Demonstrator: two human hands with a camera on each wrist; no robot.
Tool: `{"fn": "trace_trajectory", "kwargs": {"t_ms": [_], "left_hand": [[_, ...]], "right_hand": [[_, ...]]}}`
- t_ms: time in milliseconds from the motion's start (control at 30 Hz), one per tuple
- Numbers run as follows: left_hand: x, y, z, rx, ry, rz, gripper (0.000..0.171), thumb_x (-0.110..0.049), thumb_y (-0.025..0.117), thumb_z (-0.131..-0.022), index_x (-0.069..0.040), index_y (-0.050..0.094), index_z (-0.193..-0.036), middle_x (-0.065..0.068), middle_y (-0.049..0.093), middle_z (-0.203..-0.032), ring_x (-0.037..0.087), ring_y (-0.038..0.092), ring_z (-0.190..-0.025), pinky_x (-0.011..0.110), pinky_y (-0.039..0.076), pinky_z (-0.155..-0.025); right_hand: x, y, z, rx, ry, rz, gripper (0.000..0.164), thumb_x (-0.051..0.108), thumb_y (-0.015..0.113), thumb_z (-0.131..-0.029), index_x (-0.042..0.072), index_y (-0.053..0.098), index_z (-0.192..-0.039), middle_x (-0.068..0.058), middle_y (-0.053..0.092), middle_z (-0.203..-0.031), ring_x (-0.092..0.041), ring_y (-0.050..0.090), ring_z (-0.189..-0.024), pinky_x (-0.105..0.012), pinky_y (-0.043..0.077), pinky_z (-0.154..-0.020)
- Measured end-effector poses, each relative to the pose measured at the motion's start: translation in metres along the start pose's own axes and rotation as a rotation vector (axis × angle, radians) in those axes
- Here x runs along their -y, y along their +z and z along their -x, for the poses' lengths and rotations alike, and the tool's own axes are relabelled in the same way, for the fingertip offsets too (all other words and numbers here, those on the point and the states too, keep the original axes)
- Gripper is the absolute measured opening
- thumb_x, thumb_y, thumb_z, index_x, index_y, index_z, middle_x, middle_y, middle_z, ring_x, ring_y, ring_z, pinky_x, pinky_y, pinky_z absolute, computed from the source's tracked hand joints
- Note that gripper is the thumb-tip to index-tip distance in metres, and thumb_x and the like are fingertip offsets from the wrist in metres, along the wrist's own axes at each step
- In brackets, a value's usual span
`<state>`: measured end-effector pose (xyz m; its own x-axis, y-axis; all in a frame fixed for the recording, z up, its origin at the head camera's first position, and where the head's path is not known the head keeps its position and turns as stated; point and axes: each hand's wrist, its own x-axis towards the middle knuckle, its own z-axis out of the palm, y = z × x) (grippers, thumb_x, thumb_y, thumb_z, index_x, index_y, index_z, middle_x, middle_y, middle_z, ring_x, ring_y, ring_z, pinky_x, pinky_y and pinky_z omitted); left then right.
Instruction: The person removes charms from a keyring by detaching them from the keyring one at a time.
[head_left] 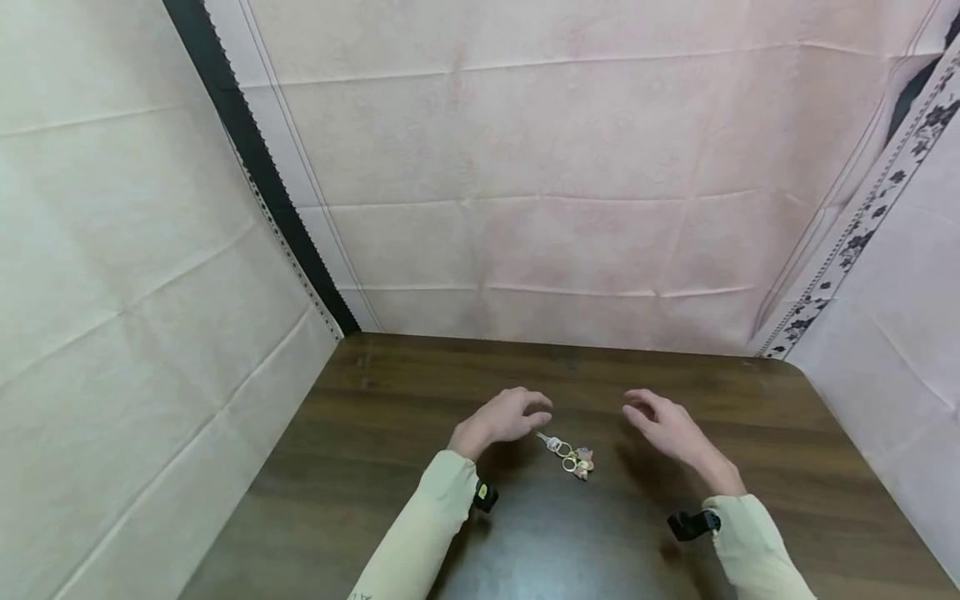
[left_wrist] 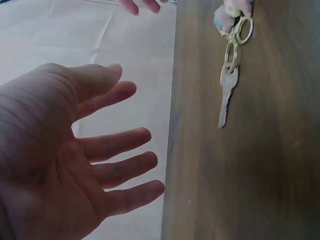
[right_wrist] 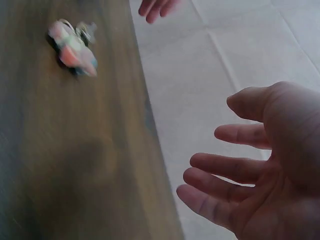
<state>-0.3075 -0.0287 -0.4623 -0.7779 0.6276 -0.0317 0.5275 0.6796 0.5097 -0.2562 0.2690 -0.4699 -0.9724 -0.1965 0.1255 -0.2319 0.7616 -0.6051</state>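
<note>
A silver key (left_wrist: 228, 92) lies on the brown wooden table, linked by gold rings (head_left: 567, 458) to a small pastel charm (right_wrist: 73, 50) in pink and blue. My left hand (head_left: 506, 417) hovers over the table just left of the key, its fingers spread and relaxed with nothing in them. To the right of the charm, my right hand (head_left: 669, 427) is held above the wood, fingers likewise apart and holding nothing. In the left wrist view the key points toward the lower edge, its teeth and bow visible.
Pale cloth sheets hang behind the table (head_left: 337, 500) and along both sides. A dark strip (head_left: 262, 167) runs down between the left and back cloths (head_left: 562, 167). The right cloth has a black floral border (head_left: 862, 225). Each wrist carries a black camera (head_left: 693, 525).
</note>
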Motion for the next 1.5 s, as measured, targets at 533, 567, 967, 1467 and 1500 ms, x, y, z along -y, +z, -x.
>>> {"fn": "trace_trajectory", "kwargs": {"t_ms": [533,567,967,1467,1500], "left_hand": [[-0.011,0.032,-0.002,0.053,-0.039,0.059,0.032,-0.033,0.059,-0.099,-0.018,0.065,-0.126,-0.004,0.066,-0.121,0.006,0.058,-0.095,0.026,0.05,-0.086],[-0.012,0.033,-0.003,0.055,-0.037,0.059,0.032,-0.032,0.06,-0.098,-0.018,0.065,-0.126,-0.003,0.066,-0.12,0.006,0.057,-0.091,0.025,0.049,-0.083],[-0.009,0.059,-0.007,-0.002,-0.041,-0.087,0.019,-0.031,0.062,-0.097,-0.022,0.07,-0.111,-0.003,0.063,-0.117,0.012,0.055,-0.109,0.027,0.048,-0.088],[-0.016,0.071,-0.005,-0.028,-0.097,-0.254,0.011,-0.027,0.066,-0.092,-0.028,0.07,-0.102,0.001,0.054,-0.134,0.022,0.047,-0.128,0.039,0.041,-0.105],[-0.016,0.072,-0.005,-0.031,-0.1,-0.262,0.009,-0.027,0.066,-0.093,-0.028,0.069,-0.101,0.001,0.054,-0.135,0.022,0.047,-0.128,0.038,0.041,-0.106]], "right_hand": [[0.012,0.049,-0.002,0.028,0.091,-0.119,0.04,0.035,0.053,-0.101,0.007,0.058,-0.129,-0.013,0.066,-0.119,-0.027,0.062,-0.105,-0.046,0.053,-0.087],[0.013,0.052,-0.003,0.027,0.099,-0.119,0.037,0.033,0.055,-0.101,0.008,0.059,-0.128,-0.012,0.067,-0.117,-0.025,0.062,-0.103,-0.045,0.053,-0.085],[0.021,0.079,-0.005,0.053,0.077,-0.085,0.016,0.017,0.065,-0.093,0.009,0.068,-0.106,-0.003,0.067,-0.092,-0.016,0.058,-0.079,-0.032,0.048,-0.067],[0.031,0.097,-0.008,0.049,0.05,0.109,0.008,0.007,0.066,-0.081,0.015,0.063,-0.081,-0.001,0.054,-0.076,-0.018,0.044,-0.077,-0.032,0.037,-0.066],[0.032,0.097,-0.008,0.053,0.053,0.109,0.009,0.007,0.066,-0.08,0.015,0.063,-0.081,-0.002,0.054,-0.077,-0.018,0.044,-0.077,-0.032,0.037,-0.065]]}}
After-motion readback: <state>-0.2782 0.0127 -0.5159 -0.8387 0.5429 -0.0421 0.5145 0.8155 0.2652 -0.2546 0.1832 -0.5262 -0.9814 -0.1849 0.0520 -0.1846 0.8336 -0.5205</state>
